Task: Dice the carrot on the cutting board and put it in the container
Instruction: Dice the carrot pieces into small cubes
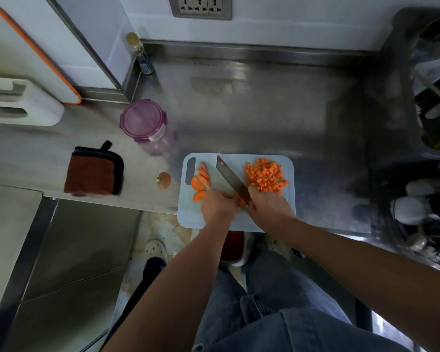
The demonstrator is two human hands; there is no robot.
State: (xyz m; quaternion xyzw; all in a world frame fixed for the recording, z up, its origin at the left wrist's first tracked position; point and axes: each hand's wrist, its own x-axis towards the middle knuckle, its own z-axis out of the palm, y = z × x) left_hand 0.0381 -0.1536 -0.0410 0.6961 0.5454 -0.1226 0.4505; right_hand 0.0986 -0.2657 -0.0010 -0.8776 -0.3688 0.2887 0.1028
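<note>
Left hand (219,205): fingers curled, pinning a carrot piece (241,200) at the near middle of the cutting board (188,217).
Right hand (269,205): clamped round the handle of the knife (233,180), handle hidden in the fist.
Knife: blade slanting from the right hand toward the board's far edge, heel against the held piece.
Diced carrot (264,175): heaped on the board's far right part.
Carrot slices (201,181): fanned on the board's left, near its handle slot.
Container (144,121): purple, lid on, standing on the surface (264,110) beyond the board's far left corner.
Carrot end (164,180): on the surface, left of the board.
Folded cloth (93,174): further left.
</note>
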